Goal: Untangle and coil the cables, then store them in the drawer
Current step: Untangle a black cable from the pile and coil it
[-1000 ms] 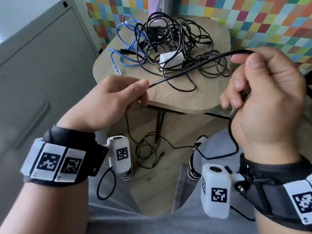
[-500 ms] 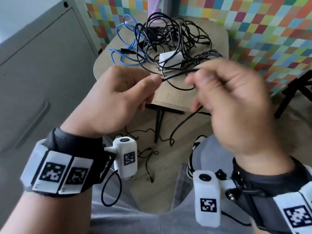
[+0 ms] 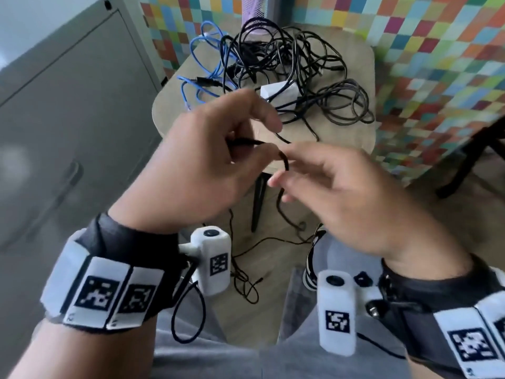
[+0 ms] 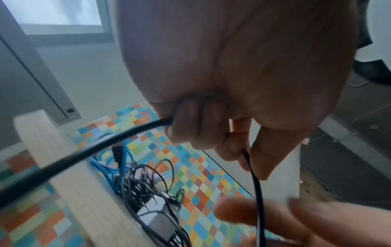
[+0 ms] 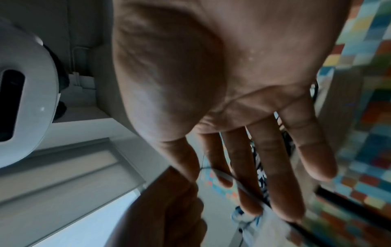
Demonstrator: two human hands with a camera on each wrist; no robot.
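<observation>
Because the black cable (image 3: 284,160) is thin, light and limp, expect it to sag and spring out of any loop you do not pin; it is not fragile, but its smooth jacket will likely slide through a loose pinch. Take hold close to the bend you are forming, not far down the hanging run. Your left hand (image 3: 207,160) is closed on the cable: the left wrist view shows its fingers (image 4: 196,123) curled round it, with one run leaving toward the worktop (image 3: 352,149) and one dropping down. Your right hand (image 3: 349,198) is spread, fingers nearly straight, fingertips (image 3: 276,181) beside the cable's bend; whether they touch it cannot be told. Held between both hands in front of the worktop, the cable trails to the floor (image 3: 273,318). A tangled pile (image 3: 287,69) of black and blue cables remains on the worktop.
</observation>
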